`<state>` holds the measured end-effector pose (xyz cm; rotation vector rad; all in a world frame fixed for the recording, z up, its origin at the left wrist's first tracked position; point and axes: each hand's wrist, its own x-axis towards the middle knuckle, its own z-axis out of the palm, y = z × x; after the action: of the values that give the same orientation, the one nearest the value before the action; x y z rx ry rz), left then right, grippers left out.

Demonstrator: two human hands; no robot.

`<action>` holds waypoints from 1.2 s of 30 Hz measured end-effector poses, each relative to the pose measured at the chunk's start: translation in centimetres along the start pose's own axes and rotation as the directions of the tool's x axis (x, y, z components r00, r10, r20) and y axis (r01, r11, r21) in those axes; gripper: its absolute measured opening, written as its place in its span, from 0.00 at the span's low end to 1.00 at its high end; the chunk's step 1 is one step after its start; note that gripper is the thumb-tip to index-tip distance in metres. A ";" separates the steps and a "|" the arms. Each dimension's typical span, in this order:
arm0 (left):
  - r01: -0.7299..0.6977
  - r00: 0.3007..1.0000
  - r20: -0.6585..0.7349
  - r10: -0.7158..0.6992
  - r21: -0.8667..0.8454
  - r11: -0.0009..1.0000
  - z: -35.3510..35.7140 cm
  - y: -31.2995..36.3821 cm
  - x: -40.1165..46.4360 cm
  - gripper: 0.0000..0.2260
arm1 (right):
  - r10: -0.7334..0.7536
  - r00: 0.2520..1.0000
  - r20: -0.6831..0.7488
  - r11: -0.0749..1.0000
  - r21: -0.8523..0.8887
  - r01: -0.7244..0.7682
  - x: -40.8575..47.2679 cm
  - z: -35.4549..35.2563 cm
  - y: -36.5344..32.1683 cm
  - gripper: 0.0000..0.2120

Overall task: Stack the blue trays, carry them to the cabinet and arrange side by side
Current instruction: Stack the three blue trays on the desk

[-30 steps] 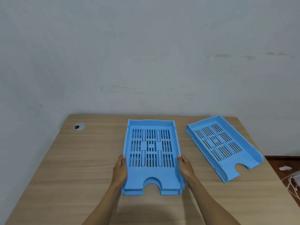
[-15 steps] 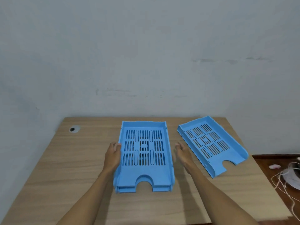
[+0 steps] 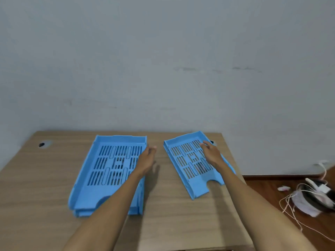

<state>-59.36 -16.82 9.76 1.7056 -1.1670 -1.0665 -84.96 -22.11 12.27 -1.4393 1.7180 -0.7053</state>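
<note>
Blue loose tray (image 3: 194, 164) under spread right hand (image 3: 211, 153), ungripped; left hand (image 3: 147, 156) spread too; could skid off surface (image 3: 36, 178) edge.

Wooden tabletop (image 3: 45, 178) against the wall, as I see it.
I see a stack of blue trays (image 3: 101, 171) lying left of centre and a single blue tray (image 3: 190, 165) angled to its right, apart from it.
</note>
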 end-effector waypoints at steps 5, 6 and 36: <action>0.122 0.992 0.008 -0.122 -0.058 0.991 9.6 -1.4 0.0 0.19 | 0.038 0.999 -0.025 0.996 -0.081 -0.040 3.8 -6.4 6.2 0.23; 0.159 0.987 0.003 -0.159 -0.067 0.985 11.2 -2.0 -0.1 0.20 | 0.054 0.998 -0.021 0.994 -0.092 -0.056 4.3 -7.3 7.3 0.24; 0.191 0.945 -0.236 -0.226 -0.161 0.968 16.6 -1.2 0.6 0.12 | 0.210 0.978 -0.004 0.975 0.074 -0.209 8.2 -7.4 12.4 0.10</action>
<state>-74.35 -19.50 3.08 1.8242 -0.7485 -0.9932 -98.44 -28.00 4.57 -1.1850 1.8020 -0.6552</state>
